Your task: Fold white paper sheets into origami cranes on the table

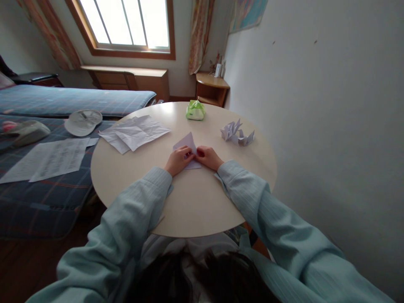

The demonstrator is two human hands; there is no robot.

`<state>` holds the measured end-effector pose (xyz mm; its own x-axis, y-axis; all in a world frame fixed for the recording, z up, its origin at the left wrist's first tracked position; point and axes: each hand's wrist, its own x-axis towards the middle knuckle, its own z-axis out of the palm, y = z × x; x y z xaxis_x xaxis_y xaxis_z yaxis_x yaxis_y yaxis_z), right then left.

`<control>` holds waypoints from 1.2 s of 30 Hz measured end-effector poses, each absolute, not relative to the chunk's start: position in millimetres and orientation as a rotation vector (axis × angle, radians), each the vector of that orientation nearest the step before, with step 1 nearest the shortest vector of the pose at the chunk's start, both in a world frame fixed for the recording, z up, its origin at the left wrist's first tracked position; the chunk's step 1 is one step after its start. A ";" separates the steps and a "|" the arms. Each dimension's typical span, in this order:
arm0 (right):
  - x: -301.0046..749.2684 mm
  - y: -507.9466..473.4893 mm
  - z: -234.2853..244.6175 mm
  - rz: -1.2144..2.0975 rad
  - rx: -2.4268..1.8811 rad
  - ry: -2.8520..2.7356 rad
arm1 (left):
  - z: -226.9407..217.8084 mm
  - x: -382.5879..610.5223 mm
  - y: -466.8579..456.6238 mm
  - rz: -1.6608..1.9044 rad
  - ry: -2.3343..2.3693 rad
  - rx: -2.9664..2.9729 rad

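A small pale sheet of paper, folded into a pointed shape, lies on the round beige table. My left hand and my right hand meet on its near part, fingers curled and pressing or pinching the paper. The tip of the paper points away from me, beyond the hands. Both arms wear light blue sleeves.
Creased white sheets lie at the table's left. Folded paper figures sit at the right, a green tissue pack at the far edge. A bed with papers and a cap is left; a wall is right.
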<state>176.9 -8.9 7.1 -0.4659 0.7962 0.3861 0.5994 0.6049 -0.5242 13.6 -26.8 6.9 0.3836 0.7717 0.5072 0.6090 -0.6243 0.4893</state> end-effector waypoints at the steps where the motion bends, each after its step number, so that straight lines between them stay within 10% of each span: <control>1: 176.9 -9.2 7.5 0.423 -1.101 -2.224 | 7.0 13.7 -26.7 1.057 1.235 2.419; 36: 176.7 -12.0 11.5 0.424 -1.147 -2.230 | 5.6 14.7 -25.5 0.995 1.249 2.423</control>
